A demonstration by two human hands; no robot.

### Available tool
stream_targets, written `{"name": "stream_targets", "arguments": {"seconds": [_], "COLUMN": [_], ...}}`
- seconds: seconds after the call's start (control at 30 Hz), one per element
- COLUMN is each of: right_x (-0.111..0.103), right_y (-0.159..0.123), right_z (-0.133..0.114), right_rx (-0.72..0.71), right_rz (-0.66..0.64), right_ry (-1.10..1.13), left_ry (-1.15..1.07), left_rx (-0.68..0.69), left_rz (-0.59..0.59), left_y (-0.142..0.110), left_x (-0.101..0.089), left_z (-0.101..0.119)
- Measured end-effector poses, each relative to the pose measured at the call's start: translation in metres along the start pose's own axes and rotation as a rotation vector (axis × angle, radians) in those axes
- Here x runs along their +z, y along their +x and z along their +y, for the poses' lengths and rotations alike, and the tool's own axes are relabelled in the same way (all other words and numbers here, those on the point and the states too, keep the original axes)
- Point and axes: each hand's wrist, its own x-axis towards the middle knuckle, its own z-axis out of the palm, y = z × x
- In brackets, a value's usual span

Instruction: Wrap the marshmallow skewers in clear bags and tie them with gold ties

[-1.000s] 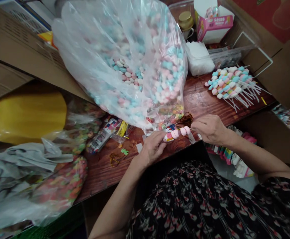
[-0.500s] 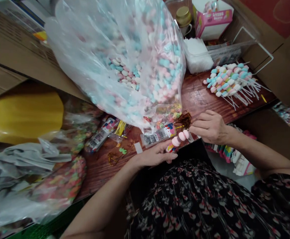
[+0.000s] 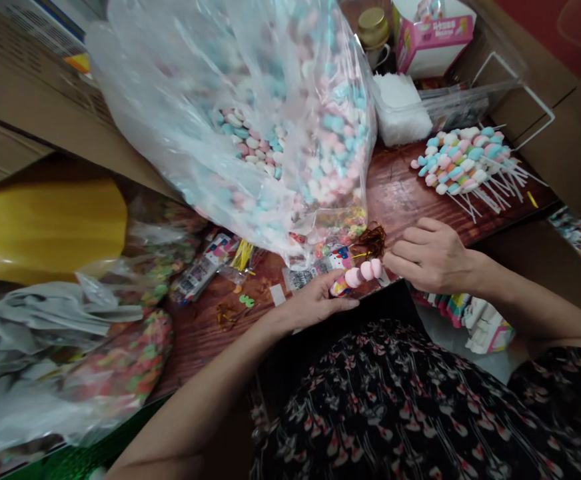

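My left hand (image 3: 318, 300) is closed around the lower end of a marshmallow skewer (image 3: 363, 273), whose pink pieces stick out to the right in what looks like a clear printed wrapper. My right hand (image 3: 428, 257) is curled in a pinch at the skewer's far end; what its fingertips grip is hidden. Just behind the skewer lie a stack of printed clear wrappers (image 3: 315, 268) and a bundle of thin brown-gold ties (image 3: 373, 239). A bundle of finished-looking marshmallow skewers (image 3: 465, 160) with white sticks rests at the right of the table.
A big clear bag of pastel marshmallows (image 3: 255, 147) fills the table's back. Beyond the skewer bundle stands a clear plastic bin (image 3: 450, 110). At left are a yellow container (image 3: 48, 230), grey cloth (image 3: 40, 320) and a bag of colourful gummies (image 3: 140, 360). A yellow tie bundle (image 3: 243, 257) lies mid-table.
The skewer has turned closer to level, and its far end now meets my right fingertips. My left hand has shifted slightly up and left; the view has moved a little.
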Motion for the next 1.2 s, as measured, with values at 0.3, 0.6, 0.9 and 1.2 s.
{"name": "stream_targets", "arguments": {"seconds": [0.3, 0.6, 0.9, 1.2], "right_x": [-0.030, -0.010, 0.004, 0.016], "right_y": [-0.013, -0.007, -0.010, -0.007], "right_z": [-0.002, -0.008, -0.006, -0.017], "right_rx": [-0.076, -0.049, 0.038, 0.058], "right_rz": [0.016, 0.160, 0.144, 0.088], "right_ry": [-0.107, -0.058, 0.022, 0.095], "left_ry": [0.117, 0.275, 0.309, 0.451], "left_rx": [0.078, 0.147, 0.140, 0.156], "left_rz": [0.064, 0.031, 0.203, 0.149], "left_y": [-0.002, 0.006, 0.011, 0.013], "left_x": [-0.005, 0.003, -0.004, -0.003], "left_z": [-0.002, 0.006, -0.005, 0.000]}}
